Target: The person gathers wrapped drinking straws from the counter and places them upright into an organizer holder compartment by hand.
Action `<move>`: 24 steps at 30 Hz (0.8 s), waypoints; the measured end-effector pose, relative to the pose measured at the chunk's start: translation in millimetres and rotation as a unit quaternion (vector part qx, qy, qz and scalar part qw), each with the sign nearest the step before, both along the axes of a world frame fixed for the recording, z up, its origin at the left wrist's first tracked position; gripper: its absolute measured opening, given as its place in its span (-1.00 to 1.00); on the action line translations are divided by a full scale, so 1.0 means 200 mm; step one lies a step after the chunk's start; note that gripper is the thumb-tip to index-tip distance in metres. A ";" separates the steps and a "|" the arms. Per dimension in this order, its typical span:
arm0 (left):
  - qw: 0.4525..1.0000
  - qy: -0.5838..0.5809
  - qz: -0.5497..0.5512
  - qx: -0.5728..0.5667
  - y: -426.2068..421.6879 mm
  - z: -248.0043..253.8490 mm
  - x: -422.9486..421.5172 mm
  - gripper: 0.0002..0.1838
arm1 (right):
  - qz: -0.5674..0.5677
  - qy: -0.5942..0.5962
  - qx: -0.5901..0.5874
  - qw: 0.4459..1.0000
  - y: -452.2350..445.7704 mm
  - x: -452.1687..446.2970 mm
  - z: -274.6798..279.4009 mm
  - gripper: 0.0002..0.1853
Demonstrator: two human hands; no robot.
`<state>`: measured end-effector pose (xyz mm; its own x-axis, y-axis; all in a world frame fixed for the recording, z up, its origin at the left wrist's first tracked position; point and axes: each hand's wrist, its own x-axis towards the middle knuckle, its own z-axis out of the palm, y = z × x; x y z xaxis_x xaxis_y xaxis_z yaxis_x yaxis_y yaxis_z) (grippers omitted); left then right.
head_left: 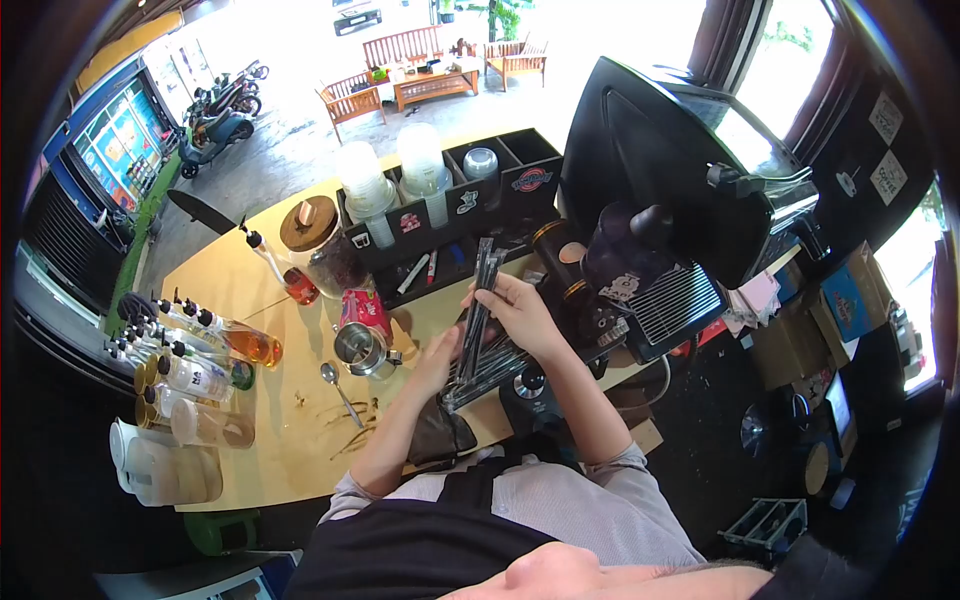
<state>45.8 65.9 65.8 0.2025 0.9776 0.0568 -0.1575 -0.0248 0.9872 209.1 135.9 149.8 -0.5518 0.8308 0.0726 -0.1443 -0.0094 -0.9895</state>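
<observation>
A bundle of thin black straws [474, 335], which look wrapped in clear plastic, stands nearly upright in front of me. My right hand [518, 312] is closed round its upper part, fingers and thumb on the wrap. My left hand [438, 358] is against the bundle's left side lower down, with its fingertips partly hidden behind it. More dark, shiny wrapped sticks [495, 372] lie slanted beneath the bundle. A steel pitcher [362, 350] stands left of my left hand, and a spoon [342, 392] lies nearby among brown smears.
Several pump bottles [200, 375] line the left of the wooden counter [290, 440]. Behind are a wood-lidded jar [318, 240] and a black organiser [430, 225] with clear cups. A coffee machine [650, 180] is at the right, above a drip tray [670, 305].
</observation>
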 end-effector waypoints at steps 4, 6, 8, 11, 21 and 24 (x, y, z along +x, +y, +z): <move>0.977 -0.146 -0.115 -0.105 -0.05 0.00 0.12 -0.28 | 0.023 -0.006 -0.041 0.999 0.04 0.04 -0.14 -0.81; 0.963 -0.171 -0.108 -0.177 -0.08 -0.02 0.14 -0.25 | 0.031 -0.001 -0.049 0.998 0.06 0.06 -0.24 -0.80; 0.962 -0.176 -0.116 -0.173 -0.09 -0.10 0.14 -0.27 | 0.055 0.034 -0.104 0.992 0.06 0.07 -0.30 -0.77; 0.967 -0.155 -0.109 -0.172 -0.10 -0.09 0.16 -0.31 | 0.064 0.055 -0.138 0.987 0.05 0.07 -0.35 -0.73; 0.907 -0.236 -0.236 -0.257 -0.03 -0.13 0.09 -0.68 | -0.004 0.112 -0.092 0.989 0.01 0.05 -0.19 -0.55; 0.902 -0.213 -0.277 -0.255 -0.02 -0.12 0.09 -0.68 | -0.053 0.138 0.019 0.989 0.09 0.05 -0.15 -0.55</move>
<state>64.3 62.4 42.3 0.7342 0.6535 -0.1840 -0.3730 0.6146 0.6951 218.6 152.9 120.2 -0.4172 0.8762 0.2412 -0.4074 0.0569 -0.9115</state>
